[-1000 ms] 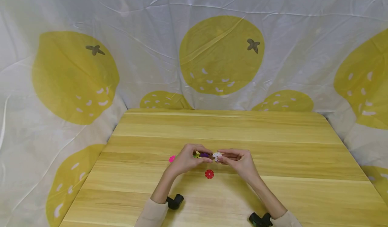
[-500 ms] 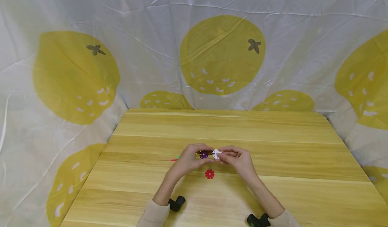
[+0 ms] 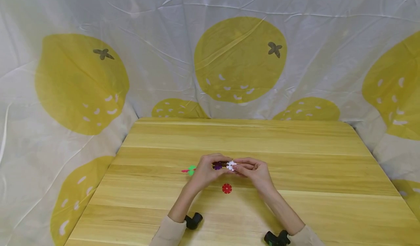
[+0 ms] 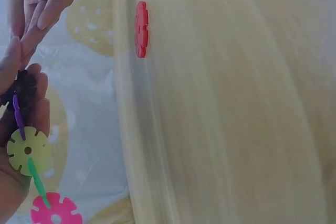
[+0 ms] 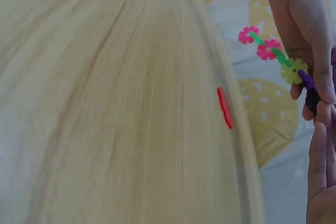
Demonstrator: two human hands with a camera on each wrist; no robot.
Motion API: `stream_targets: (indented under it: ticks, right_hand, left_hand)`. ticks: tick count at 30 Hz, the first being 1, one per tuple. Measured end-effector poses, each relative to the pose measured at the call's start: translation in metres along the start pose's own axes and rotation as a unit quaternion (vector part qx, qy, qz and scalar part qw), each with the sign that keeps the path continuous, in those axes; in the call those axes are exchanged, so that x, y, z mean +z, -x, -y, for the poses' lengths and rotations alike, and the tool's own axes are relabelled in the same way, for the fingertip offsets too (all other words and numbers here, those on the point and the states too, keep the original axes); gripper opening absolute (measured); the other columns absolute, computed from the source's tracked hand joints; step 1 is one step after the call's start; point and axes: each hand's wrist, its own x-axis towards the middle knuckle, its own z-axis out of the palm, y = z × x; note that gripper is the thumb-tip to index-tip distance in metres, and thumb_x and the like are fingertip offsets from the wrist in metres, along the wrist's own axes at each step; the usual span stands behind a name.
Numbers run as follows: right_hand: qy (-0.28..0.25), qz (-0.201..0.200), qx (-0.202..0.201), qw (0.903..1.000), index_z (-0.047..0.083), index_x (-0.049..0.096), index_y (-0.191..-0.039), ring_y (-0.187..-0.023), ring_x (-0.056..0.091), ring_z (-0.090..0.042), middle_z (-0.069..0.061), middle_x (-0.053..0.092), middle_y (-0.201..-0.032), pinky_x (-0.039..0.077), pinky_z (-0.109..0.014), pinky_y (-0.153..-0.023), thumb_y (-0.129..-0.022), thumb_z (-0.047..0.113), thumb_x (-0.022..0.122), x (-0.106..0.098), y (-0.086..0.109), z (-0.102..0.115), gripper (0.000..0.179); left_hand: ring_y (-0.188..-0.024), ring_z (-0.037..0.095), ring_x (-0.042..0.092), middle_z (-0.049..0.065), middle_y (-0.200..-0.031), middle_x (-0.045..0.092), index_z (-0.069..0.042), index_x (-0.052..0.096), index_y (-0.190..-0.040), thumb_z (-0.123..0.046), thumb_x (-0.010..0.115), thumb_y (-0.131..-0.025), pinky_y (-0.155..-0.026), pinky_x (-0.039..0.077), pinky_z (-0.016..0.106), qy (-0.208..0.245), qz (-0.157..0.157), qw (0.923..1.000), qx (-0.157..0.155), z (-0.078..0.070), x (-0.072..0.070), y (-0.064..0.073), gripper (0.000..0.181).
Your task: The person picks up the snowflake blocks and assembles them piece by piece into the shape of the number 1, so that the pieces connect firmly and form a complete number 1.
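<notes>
My left hand (image 3: 206, 172) grips a chain of notched plastic snowflake discs between thumb and fingers. In the left wrist view the chain shows a dark disc (image 4: 25, 85), a purple disc (image 4: 19, 116), a yellow disc (image 4: 28, 150), a green disc (image 4: 38, 182) and a pink disc (image 4: 56, 213). A further pink disc (image 5: 248, 35) ends the chain in the right wrist view. My right hand (image 3: 257, 173) pinches a white snowflake disc (image 3: 230, 165) at the chain's dark end. Fingers hide whether the two are joined.
A red snowflake disc (image 3: 226, 188) lies alone on the wooden table (image 3: 295, 147), below and between the hands. Black wrist-worn devices (image 3: 194, 220) sit at both cuffs. A lemon-print cloth (image 3: 164, 56) hangs behind and beside the table.
The chain has turned in the left hand: the purple and green discs now face the head camera, and the end pink disc shows edge-on. The right hand and white disc have shifted slightly left.
</notes>
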Motion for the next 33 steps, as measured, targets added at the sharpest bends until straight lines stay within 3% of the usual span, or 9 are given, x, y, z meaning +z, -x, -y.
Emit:
stream_targets:
  ticks: [4,9,14,18,23,33]
  right_hand:
    - [-0.003,0.012,0.005,0.9999,-0.015,0.063,-0.124,-0.088,0.079,-0.014,0.002,0.081,-0.093,0.063,-0.035,-0.086,-0.094,0.005,0.075,0.0,-0.001,-0.001,0.038]
    - [0.037,0.033,0.031,0.9983,-0.012,0.065,-0.125,-0.096,0.078,-0.015,-0.004,0.08,-0.103,0.062,-0.034,-0.091,-0.093,0.006,0.076,-0.006,-0.001,-0.001,0.038]
    - [0.108,0.087,0.052,0.9889,-0.011,0.066,-0.127,-0.105,0.076,-0.024,-0.025,0.074,-0.119,0.061,-0.028,-0.088,-0.094,0.005,0.074,-0.014,0.0,-0.005,0.037]
    - [0.144,0.134,0.064,0.9784,-0.01,0.066,-0.127,-0.102,0.076,-0.026,-0.029,0.072,-0.121,0.062,-0.026,-0.082,-0.093,0.002,0.072,-0.016,0.0,-0.011,0.037]
    - [0.185,0.178,0.049,0.9651,-0.01,0.068,-0.124,-0.093,0.073,-0.017,-0.028,0.073,-0.117,0.06,-0.022,-0.075,-0.09,0.002,0.076,-0.014,-0.001,-0.017,0.038]
    - [0.256,0.183,-0.005,0.949,-0.005,0.076,-0.112,-0.076,0.066,-0.008,-0.021,0.075,-0.102,0.055,-0.019,-0.067,-0.082,0.004,0.086,-0.007,-0.002,-0.02,0.033]
  left_hand:
    - [-0.095,0.02,0.073,0.009,-0.106,0.078,-0.005,0.079,-0.114,-0.008,0.083,-0.086,-0.079,0.06,0.021,-0.002,-0.003,1.0,-0.006,0.001,-0.003,0.001,0.028]
    - [-0.095,0.02,0.074,0.007,-0.105,0.078,-0.005,0.08,-0.112,-0.008,0.084,-0.085,-0.079,0.059,0.021,-0.015,0.005,0.9997,-0.021,0.005,-0.009,0.004,0.027]
    - [-0.096,0.019,0.074,0.007,-0.104,0.078,-0.005,0.08,-0.111,-0.006,0.085,-0.084,-0.081,0.062,0.027,-0.024,0.013,0.9989,-0.039,0.01,-0.014,0.007,0.027]
    - [-0.096,0.019,0.074,0.007,-0.104,0.078,-0.006,0.08,-0.111,-0.007,0.086,-0.084,-0.081,0.061,0.026,-0.025,0.01,0.9986,-0.045,0.011,-0.016,0.009,0.028]
    - [-0.096,0.02,0.075,0.008,-0.104,0.079,-0.005,0.08,-0.11,-0.008,0.086,-0.084,-0.08,0.06,0.021,-0.014,0.011,0.9986,-0.05,0.012,-0.018,0.01,0.027]
    - [-0.095,0.021,0.075,0.008,-0.103,0.078,-0.006,0.08,-0.108,-0.007,0.085,-0.085,-0.077,0.058,0.018,-0.01,0.016,0.9983,-0.056,0.014,-0.02,0.013,0.024]
